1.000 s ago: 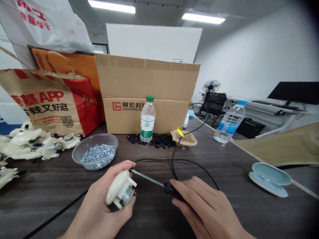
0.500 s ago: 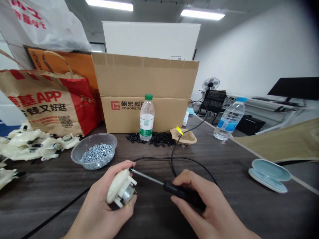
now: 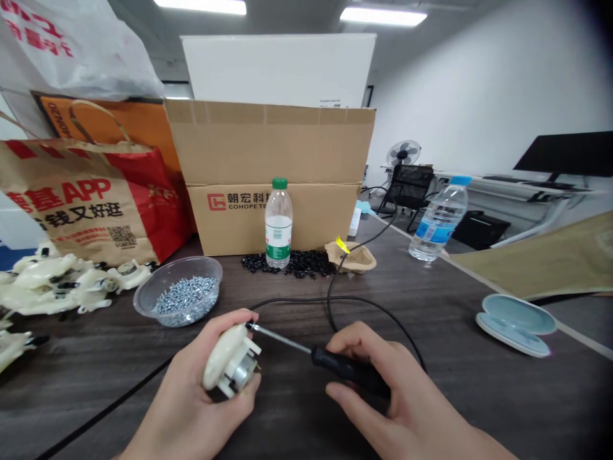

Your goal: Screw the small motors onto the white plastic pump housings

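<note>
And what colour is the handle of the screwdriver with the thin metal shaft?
The screwdriver handle is black, clearest in the head view.

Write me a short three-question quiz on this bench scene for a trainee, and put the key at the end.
1. Name the tool that the right hand holds.

2. True or false: from the wearer's view, the clear bowl of screws is to the left of the green-capped bottle.

3. Choose one. The plastic part in the left hand is mainly:
a) red
b) cream
c) blue

Key:
1. A screwdriver with a black handle.
2. True.
3. b) cream.
</note>
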Action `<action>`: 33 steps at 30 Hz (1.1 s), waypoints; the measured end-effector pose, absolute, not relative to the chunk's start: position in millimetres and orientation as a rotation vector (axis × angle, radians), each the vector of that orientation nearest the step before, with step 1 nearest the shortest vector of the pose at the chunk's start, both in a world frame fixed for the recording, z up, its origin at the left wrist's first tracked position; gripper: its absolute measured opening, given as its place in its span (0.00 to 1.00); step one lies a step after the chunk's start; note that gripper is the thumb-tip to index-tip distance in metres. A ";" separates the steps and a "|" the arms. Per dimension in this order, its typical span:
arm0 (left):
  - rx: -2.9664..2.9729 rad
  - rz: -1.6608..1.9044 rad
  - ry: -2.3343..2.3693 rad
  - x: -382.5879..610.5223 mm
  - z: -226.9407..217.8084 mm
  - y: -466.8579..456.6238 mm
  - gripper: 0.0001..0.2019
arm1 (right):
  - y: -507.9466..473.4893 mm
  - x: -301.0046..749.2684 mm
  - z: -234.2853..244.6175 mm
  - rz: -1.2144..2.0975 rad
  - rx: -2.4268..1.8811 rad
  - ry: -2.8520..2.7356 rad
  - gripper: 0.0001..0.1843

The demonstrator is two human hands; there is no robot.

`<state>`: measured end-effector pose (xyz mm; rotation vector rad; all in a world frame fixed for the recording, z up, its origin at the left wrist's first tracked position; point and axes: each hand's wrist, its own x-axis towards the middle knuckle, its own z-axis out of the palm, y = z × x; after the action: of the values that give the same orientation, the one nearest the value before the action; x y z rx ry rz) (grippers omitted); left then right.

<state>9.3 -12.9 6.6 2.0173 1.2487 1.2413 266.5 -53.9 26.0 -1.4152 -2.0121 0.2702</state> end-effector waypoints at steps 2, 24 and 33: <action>1.913 1.232 1.272 12.5 10.6 -15.9 0.22 | -52.0 269.5 24.2 0.143 -1.304 -2.068 0.12; 2.119 1.288 1.265 8.8 10.5 -12.4 0.23 | -48.2 267.0 41.7 0.040 -1.188 -2.165 0.17; 2.125 1.151 1.308 4.6 4.7 -10.5 0.23 | -52.7 271.1 28.3 0.053 -1.266 -2.137 0.11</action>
<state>4.6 -10.5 4.7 2.1249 1.3083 1.1507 271.1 -52.7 28.3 -1.2665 -2.1370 0.0530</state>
